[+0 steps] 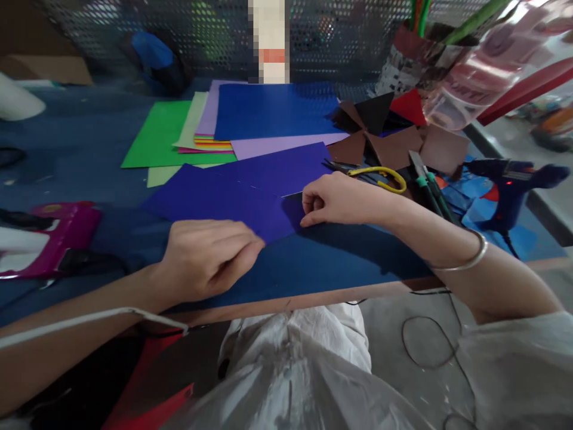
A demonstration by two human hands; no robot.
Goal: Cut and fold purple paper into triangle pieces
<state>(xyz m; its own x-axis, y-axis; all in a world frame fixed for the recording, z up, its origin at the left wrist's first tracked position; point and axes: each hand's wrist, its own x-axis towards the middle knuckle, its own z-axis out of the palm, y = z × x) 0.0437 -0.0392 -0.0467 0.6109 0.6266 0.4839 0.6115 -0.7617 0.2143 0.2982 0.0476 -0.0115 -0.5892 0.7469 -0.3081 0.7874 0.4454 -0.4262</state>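
Note:
A purple sheet of paper (233, 191) lies at an angle on the blue table in front of me. My left hand (212, 257) is closed at its near edge, thumb and fingers pressed together there. At the sheet's right part, the curled fingers of my right hand (329, 199) pinch the paper. A thin pale line and a darker patch show just left of those fingertips; whether this is a fold or a cut edge I cannot tell. Scissors with yellow handles (385, 174) lie just behind my right wrist, partly hidden by it.
Stacked behind are a dark blue sheet (277, 110) and a green sheet (154, 134). To the right lie brown scraps (396, 146), a green-and-black utility knife (425, 182) and a glue gun (510, 191). A clear bottle (474, 77) stands behind; a magenta device (74, 233) is at left.

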